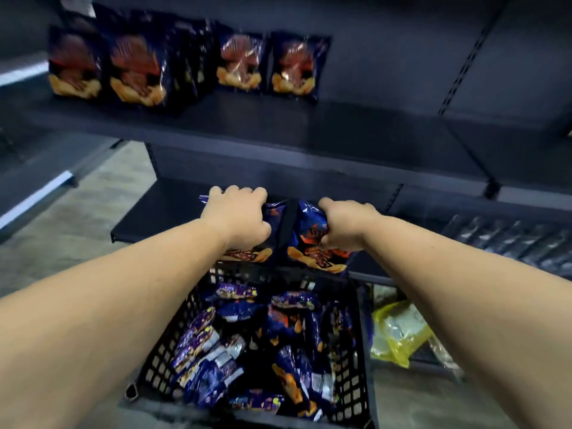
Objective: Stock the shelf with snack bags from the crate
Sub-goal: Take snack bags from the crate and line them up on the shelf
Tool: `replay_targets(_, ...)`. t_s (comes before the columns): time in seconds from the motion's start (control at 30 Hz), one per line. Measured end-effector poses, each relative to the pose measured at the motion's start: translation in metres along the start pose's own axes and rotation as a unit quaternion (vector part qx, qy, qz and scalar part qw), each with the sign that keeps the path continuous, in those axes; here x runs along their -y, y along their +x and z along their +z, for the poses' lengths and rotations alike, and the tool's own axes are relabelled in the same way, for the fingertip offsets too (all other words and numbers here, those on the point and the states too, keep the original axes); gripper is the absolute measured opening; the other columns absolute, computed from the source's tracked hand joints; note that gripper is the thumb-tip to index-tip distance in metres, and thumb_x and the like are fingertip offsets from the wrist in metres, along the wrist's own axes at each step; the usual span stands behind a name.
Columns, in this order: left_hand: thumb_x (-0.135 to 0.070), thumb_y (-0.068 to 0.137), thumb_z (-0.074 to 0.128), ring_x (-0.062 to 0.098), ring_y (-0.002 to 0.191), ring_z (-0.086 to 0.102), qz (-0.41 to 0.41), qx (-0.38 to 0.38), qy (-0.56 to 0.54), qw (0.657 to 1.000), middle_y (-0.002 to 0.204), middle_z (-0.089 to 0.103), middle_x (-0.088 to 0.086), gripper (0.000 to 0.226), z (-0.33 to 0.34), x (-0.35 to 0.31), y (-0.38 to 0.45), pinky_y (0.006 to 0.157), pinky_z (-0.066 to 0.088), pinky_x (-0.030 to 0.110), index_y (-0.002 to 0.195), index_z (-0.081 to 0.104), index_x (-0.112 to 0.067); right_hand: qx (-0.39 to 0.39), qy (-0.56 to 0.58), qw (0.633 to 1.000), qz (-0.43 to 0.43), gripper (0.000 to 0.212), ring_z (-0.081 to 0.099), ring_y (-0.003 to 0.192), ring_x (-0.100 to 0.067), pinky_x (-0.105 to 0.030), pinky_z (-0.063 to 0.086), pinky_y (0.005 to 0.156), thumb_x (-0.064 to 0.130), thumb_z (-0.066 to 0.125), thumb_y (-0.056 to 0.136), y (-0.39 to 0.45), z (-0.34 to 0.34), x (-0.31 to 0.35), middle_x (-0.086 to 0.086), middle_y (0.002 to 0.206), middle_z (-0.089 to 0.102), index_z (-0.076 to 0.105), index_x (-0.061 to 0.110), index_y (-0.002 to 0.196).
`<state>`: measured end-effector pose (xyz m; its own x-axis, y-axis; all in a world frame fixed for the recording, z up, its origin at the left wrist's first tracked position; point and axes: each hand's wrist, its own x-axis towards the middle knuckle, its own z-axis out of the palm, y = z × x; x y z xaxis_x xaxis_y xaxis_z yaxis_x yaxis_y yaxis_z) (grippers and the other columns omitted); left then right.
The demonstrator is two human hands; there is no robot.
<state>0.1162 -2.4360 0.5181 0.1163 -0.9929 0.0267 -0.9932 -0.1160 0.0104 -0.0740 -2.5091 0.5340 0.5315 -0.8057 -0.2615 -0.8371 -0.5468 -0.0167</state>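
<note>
Left hand (236, 216) grips top of one blue snack bag (247, 253), fingers (235, 191) curled over upper edge. Right hand (343, 224) clenched round second snack bag (312, 239) just beside first. Both bags held above far rim of black crate (356, 366). Crate holds loose heap of blue and purple bags (247, 345). Upper shelf (278, 125) carries row of upright bags (238, 61). Yellow packet (399, 329) right of crate.

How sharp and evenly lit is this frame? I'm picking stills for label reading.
Head view: the shelved snack bags are motion-smeared with foil glare; bags held by the left hand and right hand are sharper; the crate interior is dim; wide-angle bending curves the edges.
</note>
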Motion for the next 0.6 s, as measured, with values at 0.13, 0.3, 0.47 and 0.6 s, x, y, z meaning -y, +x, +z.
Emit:
replay_targets(0.13, -0.037, 0.081, 0.05, 0.025, 0.095, 0.045, 0.007, -0.043, 0.0, 0.999, 0.101, 0.056, 0.0, 0.026, -0.042, -0.003, 0.007, 0.088, 0.031, 0.042, 0.1, 0.039, -0.023, -0.053, -0.015, 0.998, 0.001, 0.041, 0.051, 0.086, -0.027, -0.034, 0.034, 0.073, 0.036, 0.067, 0.083, -0.014, -0.039, -0.005, 0.004, 0.087, 0.052, 0.034, 0.022, 0.104)
replay_targets(0.3, -0.037, 0.081, 0.051, 0.022, 0.086, 0.043, 0.025, -0.082, 0.008, 0.996, 0.089, 0.052, -0.004, 0.027, -0.088, -0.004, 0.013, 0.084, 0.033, 0.039, 0.103, 0.041, -0.025, -0.103, -0.022, 0.994, -0.003, 0.036, 0.056, 0.085, -0.026, -0.033, 0.042, 0.067, 0.031, 0.064, 0.083, -0.024, -0.082, -0.012, 0.002, 0.089, 0.055, 0.037, 0.024, 0.106)
replay_targets(0.47, -0.038, 0.081, 0.053, 0.022, 0.087, 0.045, 0.027, -0.109, 0.003, 0.994, 0.09, 0.054, -0.004, 0.025, -0.129, -0.002, 0.018, 0.085, 0.034, 0.04, 0.099, 0.037, -0.03, -0.129, -0.024, 0.991, -0.007, 0.034, 0.056, 0.085, -0.026, -0.034, 0.044, 0.069, 0.03, 0.063, 0.082, -0.028, -0.119, -0.017, 0.002, 0.089, 0.055, 0.038, 0.026, 0.104)
replay_targets(0.6, -0.038, 0.081, 0.054, 0.025, 0.092, 0.051, 0.031, -0.127, -0.01, 0.991, 0.093, 0.057, -0.003, 0.03, -0.151, 0.002, 0.025, 0.088, 0.036, 0.043, 0.108, 0.043, -0.027, -0.139, -0.018, 0.99, -0.003, 0.035, 0.057, 0.087, -0.026, -0.035, 0.045, 0.071, 0.03, 0.064, 0.082, -0.026, -0.141, -0.021, 0.0, 0.094, 0.057, 0.039, 0.026, 0.105)
